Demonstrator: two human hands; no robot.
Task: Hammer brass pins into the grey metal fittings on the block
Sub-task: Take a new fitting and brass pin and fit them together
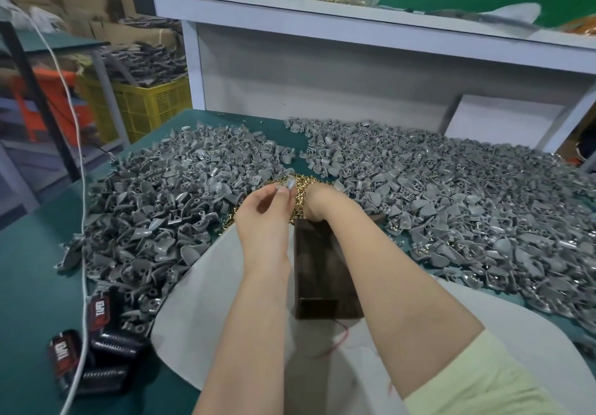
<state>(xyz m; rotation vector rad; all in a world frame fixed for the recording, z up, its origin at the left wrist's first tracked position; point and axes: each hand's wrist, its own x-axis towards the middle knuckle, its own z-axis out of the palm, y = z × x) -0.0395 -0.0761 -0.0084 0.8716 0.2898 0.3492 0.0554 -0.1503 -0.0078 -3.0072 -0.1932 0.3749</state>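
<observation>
A green table [32, 253] fills the frame, heaped at left and right with grey fittings [154, 208]. At centre the left hand [267, 216] pinches one fitting [289, 184] between thumb and fingertips, just left of the brass pins [302, 185]. The right hand [319, 203] is down in that pile, fingers hidden (whether it has a pin I cannot tell). The dark block [322, 272] lies just below both hands, its long axis running toward the bottom edge, and the right hand is nearer to it.
</observation>
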